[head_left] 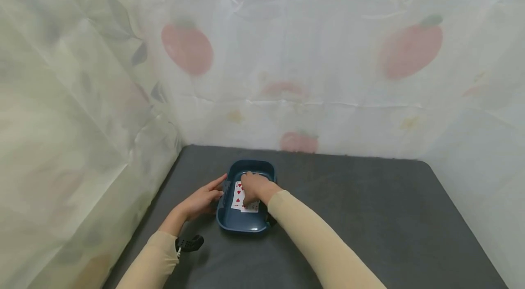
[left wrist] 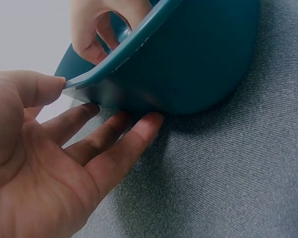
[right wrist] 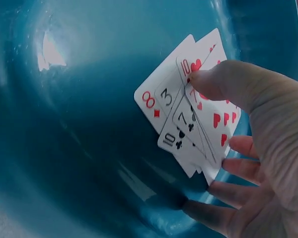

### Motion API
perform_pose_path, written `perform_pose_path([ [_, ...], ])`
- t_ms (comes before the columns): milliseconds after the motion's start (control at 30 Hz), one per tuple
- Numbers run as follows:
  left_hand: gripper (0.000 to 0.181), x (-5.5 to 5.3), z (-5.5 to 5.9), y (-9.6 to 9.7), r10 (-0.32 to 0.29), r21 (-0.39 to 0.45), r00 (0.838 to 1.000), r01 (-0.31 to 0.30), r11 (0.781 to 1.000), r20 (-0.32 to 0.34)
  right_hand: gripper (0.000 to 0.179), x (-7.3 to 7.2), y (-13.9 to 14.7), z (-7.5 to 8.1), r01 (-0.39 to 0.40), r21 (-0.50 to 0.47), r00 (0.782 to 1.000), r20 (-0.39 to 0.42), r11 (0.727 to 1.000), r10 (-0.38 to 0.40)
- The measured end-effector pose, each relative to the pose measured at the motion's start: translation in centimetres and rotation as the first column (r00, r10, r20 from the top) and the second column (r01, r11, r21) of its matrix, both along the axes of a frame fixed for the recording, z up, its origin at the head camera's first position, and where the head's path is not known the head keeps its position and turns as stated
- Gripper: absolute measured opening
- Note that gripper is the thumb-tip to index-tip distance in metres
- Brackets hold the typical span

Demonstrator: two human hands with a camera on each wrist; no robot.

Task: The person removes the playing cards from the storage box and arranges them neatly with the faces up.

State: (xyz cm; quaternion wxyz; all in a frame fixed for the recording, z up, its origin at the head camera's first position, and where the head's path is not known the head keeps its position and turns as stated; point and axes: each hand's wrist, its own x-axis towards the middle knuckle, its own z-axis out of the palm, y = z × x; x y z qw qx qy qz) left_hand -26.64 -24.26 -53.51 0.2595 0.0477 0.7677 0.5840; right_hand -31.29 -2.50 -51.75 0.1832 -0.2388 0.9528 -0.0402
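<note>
A dark blue, rounded plastic tray (head_left: 242,225) sits on the grey table, with several overlapping playing cards (head_left: 236,200) lying inside. My left hand (head_left: 200,201) is at the tray's left side. In the left wrist view its thumb (left wrist: 42,89) touches the rim, and the nearly straight fingers (left wrist: 124,148) rest against the outer wall. My right hand (head_left: 256,186) reaches into the tray. Its thumb (right wrist: 223,84) presses the top of the cards (right wrist: 171,111) while its fingers (right wrist: 238,193) curl in along their edge. The eight of diamonds and ten of clubs show in this fanned pile.
The grey table (head_left: 361,211) extends to the right and behind the tray. A pale patterned curtain (head_left: 328,52) hangs along the back, with another sheet (head_left: 74,120) at the left. A black wrist device (head_left: 190,243) sticks out by the left sleeve.
</note>
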Motion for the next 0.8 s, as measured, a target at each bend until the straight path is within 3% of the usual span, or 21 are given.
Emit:
perform_pose_path([
  [667,0.063,0.14,0.09,-0.12,0.001,-0.009,1.0,-0.001,1.0,-0.005,0.077,0.76,0.19,0.52,-0.017,0.003,1.0,0.013,1.0,0.017],
  [800,0.063,-0.01,0.07,0.05,0.026,-0.018,1.0,-0.026,0.999,0.004,0.075,0.55,0.58,0.51,-0.008,-0.013,1.0,0.017,1.0,0.008],
])
